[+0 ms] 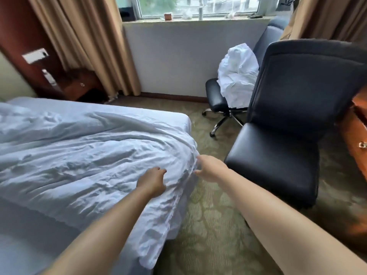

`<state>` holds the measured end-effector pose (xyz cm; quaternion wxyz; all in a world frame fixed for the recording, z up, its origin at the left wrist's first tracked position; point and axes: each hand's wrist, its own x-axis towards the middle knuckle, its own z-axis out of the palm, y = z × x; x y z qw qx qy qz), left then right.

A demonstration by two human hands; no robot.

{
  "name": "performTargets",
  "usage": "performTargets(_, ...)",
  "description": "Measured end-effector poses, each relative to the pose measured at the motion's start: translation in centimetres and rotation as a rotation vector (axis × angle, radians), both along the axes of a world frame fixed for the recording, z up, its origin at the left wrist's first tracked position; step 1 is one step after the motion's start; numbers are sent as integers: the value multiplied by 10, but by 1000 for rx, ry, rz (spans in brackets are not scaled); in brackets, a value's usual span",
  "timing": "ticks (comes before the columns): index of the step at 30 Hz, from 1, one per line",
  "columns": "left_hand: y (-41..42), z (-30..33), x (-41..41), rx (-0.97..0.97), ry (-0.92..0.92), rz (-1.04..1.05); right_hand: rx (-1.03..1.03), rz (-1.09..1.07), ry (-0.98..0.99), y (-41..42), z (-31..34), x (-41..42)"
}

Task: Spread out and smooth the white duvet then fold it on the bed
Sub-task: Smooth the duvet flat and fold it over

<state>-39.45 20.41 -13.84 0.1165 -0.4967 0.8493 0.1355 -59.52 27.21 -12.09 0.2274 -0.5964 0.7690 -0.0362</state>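
The fingers of the left hand (154, 180) are curled down into the white duvet (83, 155), gripping a bunch of cloth close to its hanging edge. The right hand (211, 168) reaches to that same edge at the bed's corner; its fingertips go into the folds and its thumb lies below them, so it appears to pinch the cloth, though the fingertips themselves are hidden by the fabric. The two hands are near each other, the right one further out over the floor.

The duvet lies wrinkled across the bed (174, 118), its long axis running from the near right corner back toward the far left of the view. Its near edge droops over the side of the mattress toward the carpet (208, 225), and a strip of bare sheet shows beyond it at the far end and below it at the near left.

Around the bed, the patterned green carpet covers the floor. A black armchair (294, 124) stands just right of the hands, and behind it an office chair (218, 100) on castors carries a heap of white linen (238, 76). Tan curtains (89, 40) frame a window (188, 6) above a pale wall, and a wooden nightstand (81, 84) sits in the far left corner.
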Motion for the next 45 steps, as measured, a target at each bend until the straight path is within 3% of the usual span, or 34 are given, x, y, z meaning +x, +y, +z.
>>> performTargets(17,-307,-37,-100,179,89,413,95,424,97,-384,-30,-100)
performTargets(25,-436,-31,-139,173,117,533,92,527,110,-530,-30,-141)
performTargets(34,-575,-34,-209,159,53,835,119,837,48,-725,-49,-183)
performTargets(45,-651,-9,-259,165,-22,1164,150,1170,-16,-854,-34,-197)
